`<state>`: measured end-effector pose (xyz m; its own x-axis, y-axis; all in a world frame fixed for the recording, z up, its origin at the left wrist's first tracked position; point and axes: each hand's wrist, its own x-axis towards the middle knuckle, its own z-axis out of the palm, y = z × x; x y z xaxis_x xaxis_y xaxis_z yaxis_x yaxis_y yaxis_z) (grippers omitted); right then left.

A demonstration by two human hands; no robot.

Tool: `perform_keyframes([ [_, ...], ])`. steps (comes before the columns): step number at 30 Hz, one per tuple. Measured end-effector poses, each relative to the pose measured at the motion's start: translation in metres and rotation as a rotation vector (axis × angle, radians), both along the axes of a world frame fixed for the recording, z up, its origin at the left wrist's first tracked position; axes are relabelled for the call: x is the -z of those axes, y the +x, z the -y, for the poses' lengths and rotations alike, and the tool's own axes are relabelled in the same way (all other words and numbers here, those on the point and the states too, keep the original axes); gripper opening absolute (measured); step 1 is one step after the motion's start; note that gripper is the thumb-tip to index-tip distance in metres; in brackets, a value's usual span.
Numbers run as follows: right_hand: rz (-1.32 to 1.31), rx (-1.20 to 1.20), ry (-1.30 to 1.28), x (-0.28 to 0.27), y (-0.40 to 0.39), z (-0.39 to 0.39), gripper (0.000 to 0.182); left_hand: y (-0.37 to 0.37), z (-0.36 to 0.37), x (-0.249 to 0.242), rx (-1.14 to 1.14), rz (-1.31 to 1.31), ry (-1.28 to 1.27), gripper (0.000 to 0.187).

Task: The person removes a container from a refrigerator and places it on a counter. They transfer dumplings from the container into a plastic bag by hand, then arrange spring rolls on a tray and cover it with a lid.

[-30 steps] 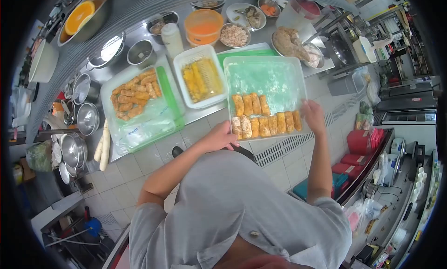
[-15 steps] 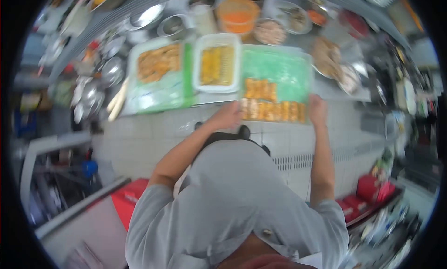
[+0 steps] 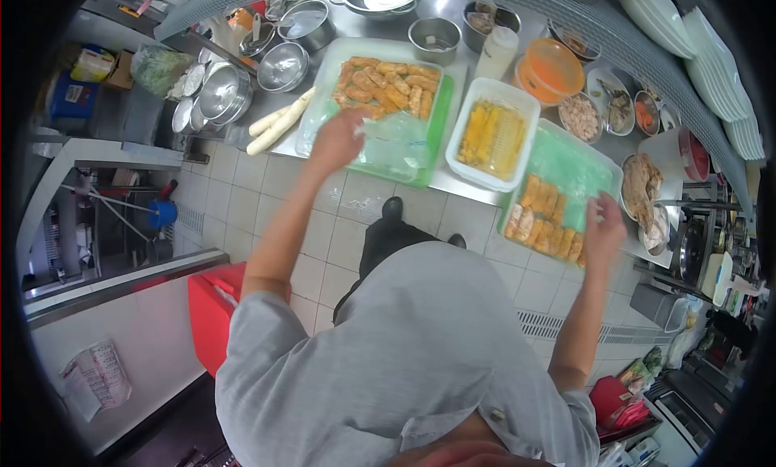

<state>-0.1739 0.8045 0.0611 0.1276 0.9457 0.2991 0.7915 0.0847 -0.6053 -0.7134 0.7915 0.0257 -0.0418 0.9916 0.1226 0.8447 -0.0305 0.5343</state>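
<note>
Over the front left part of a clear-lidded tray [image 3: 388, 156], my left hand [image 3: 338, 141] reaches beside browned food pieces [image 3: 388, 86], its slightly blurred fingers apart with nothing visible in them. My right hand [image 3: 602, 229] is at the right edge of a green-based tray [image 3: 566, 156], fingers loosely spread and seemingly holding nothing. Two rows of golden rolls [image 3: 543, 220] lie along the front of that tray. Between the two trays stands a white container [image 3: 453, 148] of yellow strips [image 3: 489, 136].
Two long white pieces [image 3: 280, 124] lie left of the left tray. Steel bowls [image 3: 283, 66], a squeeze bottle [image 3: 496, 55], an orange tub [image 3: 552, 69] and a bowl of minced food [image 3: 579, 115] line the back. Stacked white plates [image 3: 711, 63] sit upper right; a red bin [image 3: 212, 313] stands lower left.
My left hand has left the green-based tray's left side and moved left to the other tray. My right hand's fingers have loosened at the tray's edge. The view has turned and shifted left.
</note>
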Motion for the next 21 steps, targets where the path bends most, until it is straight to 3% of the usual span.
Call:
perform_keyframes([
  [1,-0.049,-0.147,-0.010,-0.003,-0.037,-0.005,0.031,-0.025,-0.015,0.009,0.001,-0.210,0.029,0.050],
  [4,-0.044,-0.481,-0.074,-0.024,-0.179,-0.014,0.029,-0.059,-0.041,0.012,0.082,-0.413,0.039,0.058],
  [8,0.071,-0.799,-0.003,0.023,-0.325,-0.046,0.028,-0.077,-0.067,0.041,0.221,-0.609,-0.077,0.068],
  [13,0.408,-0.787,-0.029,0.070,-0.420,-0.075,0.020,-0.087,-0.075,0.030,0.305,-0.575,-0.101,0.054],
  [16,0.468,-0.725,-0.035,0.088,-0.439,-0.079,0.021,-0.097,-0.080,0.031,0.324,-0.523,-0.109,0.038],
  [18,0.504,-0.661,-0.042,0.099,-0.446,-0.078,0.022,-0.103,-0.085,0.048,0.350,-0.569,-0.019,0.015],
  [21,0.431,-0.678,-0.132,0.091,-0.445,-0.077,0.014,-0.101,-0.092,0.046,0.429,-0.546,-0.064,0.017],
])
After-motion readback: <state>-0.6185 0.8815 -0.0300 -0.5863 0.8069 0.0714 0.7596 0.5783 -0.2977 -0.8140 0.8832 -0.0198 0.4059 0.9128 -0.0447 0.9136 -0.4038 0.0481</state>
